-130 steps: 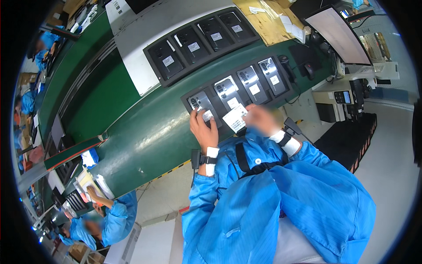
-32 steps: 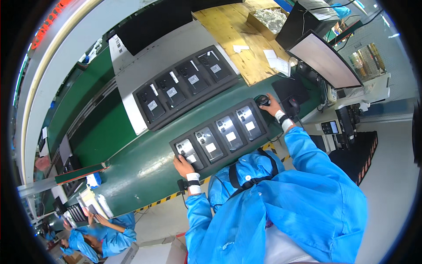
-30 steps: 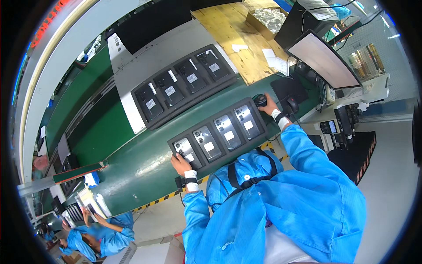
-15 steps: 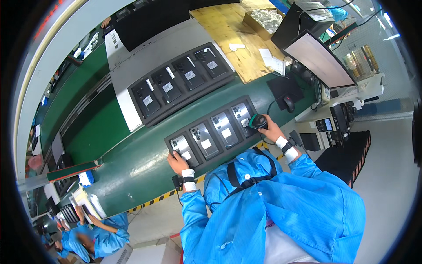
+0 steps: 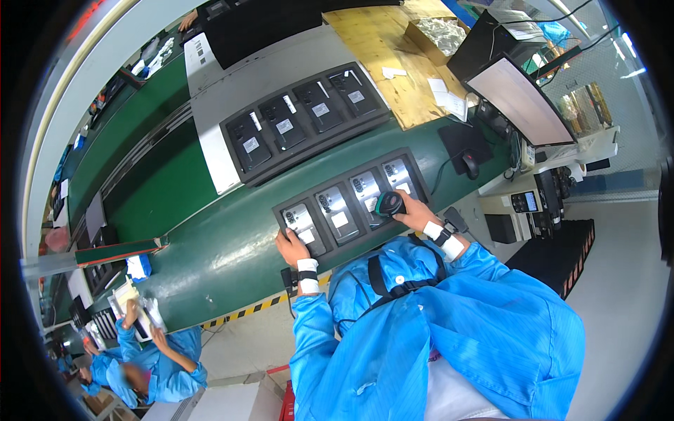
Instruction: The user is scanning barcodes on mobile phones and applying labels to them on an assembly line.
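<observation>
A dark foam tray point(image 5: 312, 201) lies on the green bench close to me, holding several silver smartphones in a row, each with a white label. My right hand point(image 5: 415, 212) is wrapped round a black and green handheld barcode scanner point(image 5: 390, 204). The scanner's head hangs over the lower part of the third phone from the left point(image 5: 364, 186) and hides some of it. At the tray's left end, my left hand point(image 5: 291, 245) grips the edge beside the leftmost phone point(image 5: 302, 224). A second phone point(image 5: 340, 217) lies between that one and the scanner.
Beyond is a second tray point(image 5: 281, 158) of dark phones. To the right are a mouse point(image 5: 470, 165) on a black pad, a monitor point(image 5: 523, 98) and a label printer point(image 5: 519, 203). A co-worker in blue point(image 5: 158, 365) works at the lower left.
My right hand has brought the scanner left, from the rightmost phone to the third one. My left hand stays at the tray's left end. The whole view has shifted slightly.
</observation>
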Demonstrator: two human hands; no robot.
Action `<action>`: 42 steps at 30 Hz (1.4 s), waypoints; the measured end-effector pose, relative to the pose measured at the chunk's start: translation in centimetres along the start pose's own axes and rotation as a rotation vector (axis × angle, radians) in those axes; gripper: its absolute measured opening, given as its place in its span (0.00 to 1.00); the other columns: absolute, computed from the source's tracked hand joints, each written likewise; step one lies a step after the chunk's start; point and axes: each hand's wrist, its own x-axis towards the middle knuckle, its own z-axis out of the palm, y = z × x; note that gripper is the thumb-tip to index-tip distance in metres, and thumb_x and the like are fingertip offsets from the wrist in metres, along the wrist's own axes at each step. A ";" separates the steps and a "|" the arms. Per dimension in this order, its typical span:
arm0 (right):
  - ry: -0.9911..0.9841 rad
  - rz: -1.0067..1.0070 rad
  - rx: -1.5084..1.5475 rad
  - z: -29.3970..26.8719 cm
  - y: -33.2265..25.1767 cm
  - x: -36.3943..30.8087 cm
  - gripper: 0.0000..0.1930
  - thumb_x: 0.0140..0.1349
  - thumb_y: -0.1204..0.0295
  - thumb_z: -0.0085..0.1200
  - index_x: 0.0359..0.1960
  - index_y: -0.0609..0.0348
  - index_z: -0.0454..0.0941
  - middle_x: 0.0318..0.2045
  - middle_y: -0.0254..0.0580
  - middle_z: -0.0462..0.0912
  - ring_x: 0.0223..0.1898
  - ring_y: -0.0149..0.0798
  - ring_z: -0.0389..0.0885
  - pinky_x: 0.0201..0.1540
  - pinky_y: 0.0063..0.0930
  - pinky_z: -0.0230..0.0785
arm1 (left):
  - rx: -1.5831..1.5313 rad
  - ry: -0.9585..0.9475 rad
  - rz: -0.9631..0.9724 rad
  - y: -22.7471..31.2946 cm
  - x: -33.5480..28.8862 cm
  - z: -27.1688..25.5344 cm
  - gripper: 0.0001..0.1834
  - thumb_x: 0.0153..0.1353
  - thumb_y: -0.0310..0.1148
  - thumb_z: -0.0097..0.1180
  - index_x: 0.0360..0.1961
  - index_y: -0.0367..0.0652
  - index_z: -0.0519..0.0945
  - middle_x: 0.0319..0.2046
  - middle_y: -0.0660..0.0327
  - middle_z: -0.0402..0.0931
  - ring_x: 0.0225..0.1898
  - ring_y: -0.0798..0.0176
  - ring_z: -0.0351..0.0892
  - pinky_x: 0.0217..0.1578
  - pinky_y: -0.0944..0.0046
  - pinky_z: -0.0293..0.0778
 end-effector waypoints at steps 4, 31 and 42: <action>-0.023 0.096 -0.092 0.4 -1.1 0.6 0.40 0.60 0.66 0.63 0.72 0.52 0.55 0.48 0.67 0.83 0.53 0.67 0.80 0.55 0.54 0.73 | -0.034 0.015 -0.006 0.0 0.0 0.0 0.23 0.74 0.43 0.48 0.58 0.34 0.78 0.55 0.43 0.77 0.57 0.37 0.74 0.58 0.46 0.69; -0.326 -0.275 -0.047 10.3 -15.1 3.1 0.35 0.61 0.69 0.60 0.69 0.47 0.58 0.47 0.66 0.83 0.51 0.69 0.80 0.52 0.57 0.72 | -0.418 -0.020 -0.132 -4.5 1.8 2.0 0.21 0.71 0.38 0.54 0.56 0.34 0.81 0.52 0.47 0.78 0.55 0.46 0.77 0.60 0.54 0.68; -0.142 -0.376 0.110 7.8 -9.6 3.6 0.40 0.57 0.73 0.63 0.72 0.52 0.59 0.51 0.63 0.82 0.55 0.62 0.82 0.58 0.46 0.73 | -0.261 0.013 -0.119 -3.5 1.5 1.0 0.21 0.72 0.44 0.53 0.54 0.40 0.82 0.49 0.48 0.80 0.51 0.44 0.79 0.54 0.50 0.74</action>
